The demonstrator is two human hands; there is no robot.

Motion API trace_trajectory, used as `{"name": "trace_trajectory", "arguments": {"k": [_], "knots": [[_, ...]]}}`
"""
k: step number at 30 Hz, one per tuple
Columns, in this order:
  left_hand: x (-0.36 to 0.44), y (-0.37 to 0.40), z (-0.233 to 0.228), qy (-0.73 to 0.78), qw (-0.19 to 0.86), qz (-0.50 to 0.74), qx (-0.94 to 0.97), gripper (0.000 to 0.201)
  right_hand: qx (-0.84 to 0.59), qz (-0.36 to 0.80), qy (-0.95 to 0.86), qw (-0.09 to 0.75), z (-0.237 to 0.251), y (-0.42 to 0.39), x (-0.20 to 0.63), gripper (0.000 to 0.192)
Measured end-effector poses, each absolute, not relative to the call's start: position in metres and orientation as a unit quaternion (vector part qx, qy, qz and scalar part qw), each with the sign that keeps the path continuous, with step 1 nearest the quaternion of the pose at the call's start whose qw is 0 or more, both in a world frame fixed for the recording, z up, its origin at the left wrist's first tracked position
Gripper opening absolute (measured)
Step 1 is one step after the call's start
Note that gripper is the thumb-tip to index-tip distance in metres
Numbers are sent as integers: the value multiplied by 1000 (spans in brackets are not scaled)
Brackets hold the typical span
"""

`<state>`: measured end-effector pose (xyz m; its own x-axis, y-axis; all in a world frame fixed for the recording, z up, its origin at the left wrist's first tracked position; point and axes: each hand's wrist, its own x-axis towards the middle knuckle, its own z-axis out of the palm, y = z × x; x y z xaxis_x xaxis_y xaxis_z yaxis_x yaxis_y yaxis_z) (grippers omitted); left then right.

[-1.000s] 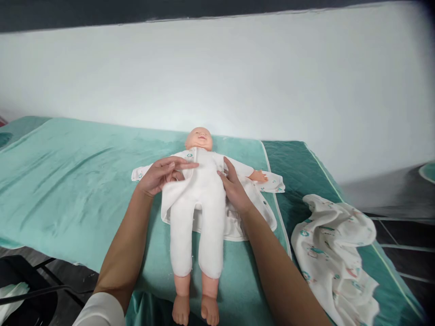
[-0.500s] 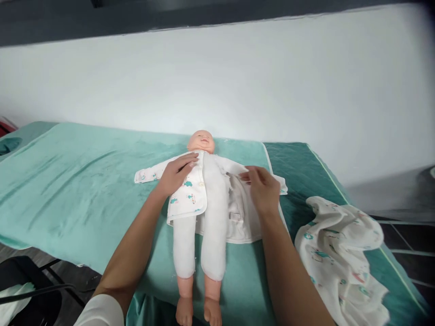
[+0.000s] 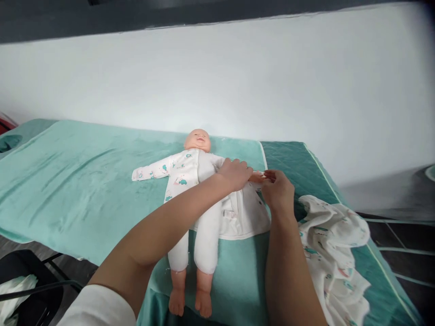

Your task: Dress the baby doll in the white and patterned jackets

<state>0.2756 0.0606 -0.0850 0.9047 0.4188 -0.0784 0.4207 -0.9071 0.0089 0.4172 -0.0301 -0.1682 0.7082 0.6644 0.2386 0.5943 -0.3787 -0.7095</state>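
A baby doll [image 3: 197, 141] with a white cloth body and bare feet lies on its back. It wears a white printed baby shirt [image 3: 180, 170], whose front is open, with one panel spread out on the right. My left hand [image 3: 236, 174] is closed over the doll's arm on the right side, hiding most of it. Between my hands the doll's bare hand [image 3: 256, 177] shows. Close by on the right, my right hand [image 3: 278, 188] pinches at the doll's fingertips. The other sleeve [image 3: 149, 172] stretches out to the left.
A crumpled white printed cloth [image 3: 335, 253] lies at the right on the dark green cover [image 3: 288, 156]. A light green towel [image 3: 84, 181] spreads under the doll. Behind the table rises a white wall [image 3: 217, 81]. A black chair [image 3: 37, 290] stands at the lower left.
My left hand has moved right from the shirt's chest to the doll's arm. My right hand has shifted slightly right, and the doll's hand now shows outside the sleeve.
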Motion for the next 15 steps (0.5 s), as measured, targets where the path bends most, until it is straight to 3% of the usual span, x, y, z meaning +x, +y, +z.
{"name": "trace_trajectory", "arguments": {"k": [5,11,15], "knots": [[287,75,-98,240,-24,-58,969,34,-861,41,-323,390,-166,-36,430,34],[265,82,-83,224,-70,24,972,40,-851,168,-363,341,-168,-27,423,19],[256,80,-77,203,-60,13,977,38,-844,183,-425,270,-168,-22,406,34]]}}
